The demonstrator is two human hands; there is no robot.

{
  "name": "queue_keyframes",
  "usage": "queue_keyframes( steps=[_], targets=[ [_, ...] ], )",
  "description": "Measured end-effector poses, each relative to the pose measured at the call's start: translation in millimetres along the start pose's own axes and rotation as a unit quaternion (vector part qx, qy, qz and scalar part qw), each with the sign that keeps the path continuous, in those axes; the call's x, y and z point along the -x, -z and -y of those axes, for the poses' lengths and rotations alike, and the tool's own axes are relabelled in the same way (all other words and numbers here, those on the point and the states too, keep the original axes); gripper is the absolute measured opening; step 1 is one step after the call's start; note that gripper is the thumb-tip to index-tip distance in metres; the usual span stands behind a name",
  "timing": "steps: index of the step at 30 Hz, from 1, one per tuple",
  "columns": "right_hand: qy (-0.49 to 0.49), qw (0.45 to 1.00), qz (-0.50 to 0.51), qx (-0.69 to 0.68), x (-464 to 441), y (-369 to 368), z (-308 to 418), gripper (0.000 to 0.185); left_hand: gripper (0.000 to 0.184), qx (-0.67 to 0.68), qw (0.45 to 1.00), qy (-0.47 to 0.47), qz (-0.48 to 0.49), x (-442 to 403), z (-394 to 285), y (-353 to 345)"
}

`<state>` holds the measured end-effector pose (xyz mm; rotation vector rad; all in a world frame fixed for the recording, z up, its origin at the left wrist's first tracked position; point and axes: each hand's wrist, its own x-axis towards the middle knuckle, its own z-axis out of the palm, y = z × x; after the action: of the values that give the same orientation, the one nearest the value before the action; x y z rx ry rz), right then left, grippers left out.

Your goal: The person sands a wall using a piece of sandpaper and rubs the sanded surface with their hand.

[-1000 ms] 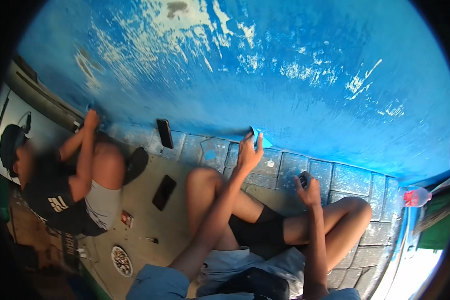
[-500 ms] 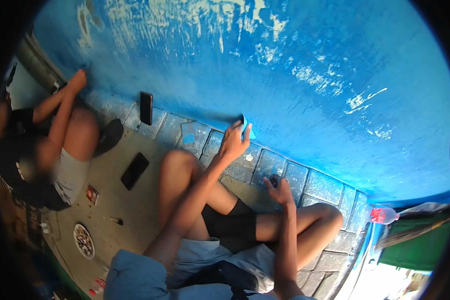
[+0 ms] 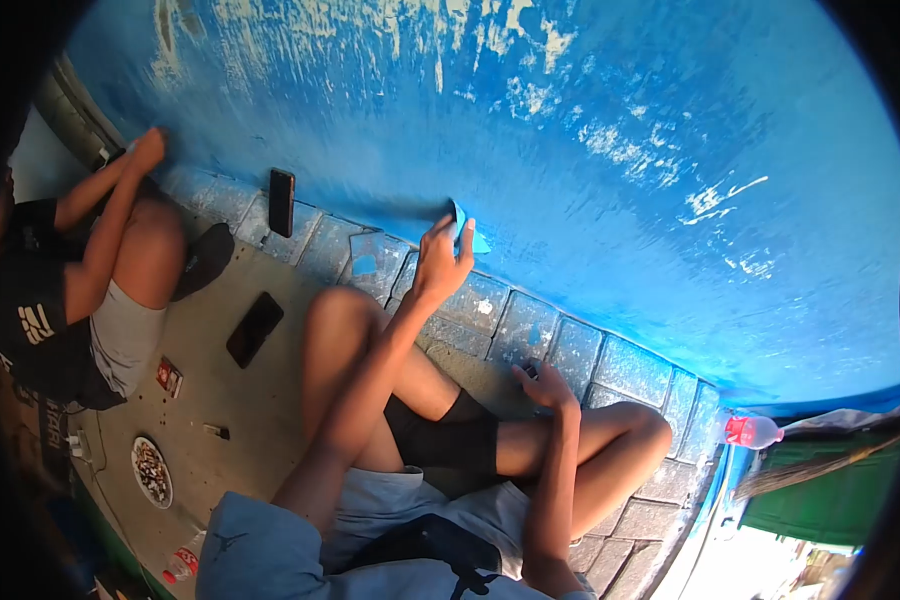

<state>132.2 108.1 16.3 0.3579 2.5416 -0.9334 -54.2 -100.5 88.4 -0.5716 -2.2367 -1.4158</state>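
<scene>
My left hand [image 3: 444, 262] reaches to the base of the blue wall [image 3: 610, 210], fingers bent against a thin curled sheet [image 3: 466, 226], dark on one face and light blue on the other. The sheet lies against the wall; its material cannot be made out for certain. My right hand [image 3: 550, 386] is low over the paving blocks [image 3: 625, 363], fingers closed round a small dark object [image 3: 533, 368] mostly hidden by them. Near my left hand, a light-blue flat scrap [image 3: 364, 264] lies on the paving.
One phone [image 3: 281, 203] leans by the wall and another phone [image 3: 255, 330] lies on the floor. At left sits another person [image 3: 100, 290], hands at the wall. A plate of small bits [image 3: 152, 472], a small packet [image 3: 169, 377] and a lighter [image 3: 216, 431] are nearby. A bottle [image 3: 753, 431] stands right.
The whole view has shifted slightly, so most things appear further left and higher. My left hand has slid a little left along the wall with the sheet. My right hand stays low over the paving.
</scene>
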Motion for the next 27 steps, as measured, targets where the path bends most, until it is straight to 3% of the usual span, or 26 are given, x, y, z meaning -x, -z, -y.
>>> queue_keyframes(
  steps=[6, 11, 18, 23, 26, 27],
  targets=[
    [-0.006, 1.000, 0.011, 0.010, -8, -2, -1, 0.043, 0.023, -0.062, 0.998, -0.024, 0.019, 33, 55, -35],
    [0.004, 1.000, 0.004, 0.018, -2, 0, -2, 0.044, 0.022, 0.027, 0.999, -0.027, -0.013, -4, -13, 5],
    [-0.019, 1.000, 0.020, 0.015, -9, -2, -1, 0.044, 0.027, -0.033, 0.998, -0.025, 0.050, 32, 44, -35],
    [-0.002, 1.000, 0.010, 0.017, -3, 0, -1, 0.045, 0.027, 0.013, 0.999, -0.026, 0.024, 4, -6, -15],
    [-0.007, 1.000, 0.017, 0.001, -3, -1, 1, 0.045, 0.027, -0.027, 0.997, -0.067, 0.028, 20, 13, -35],
    [-0.003, 1.000, 0.013, 0.005, -5, -2, 0, 0.045, 0.026, 0.012, 0.998, -0.031, 0.059, 25, 14, -37]
  ],
)
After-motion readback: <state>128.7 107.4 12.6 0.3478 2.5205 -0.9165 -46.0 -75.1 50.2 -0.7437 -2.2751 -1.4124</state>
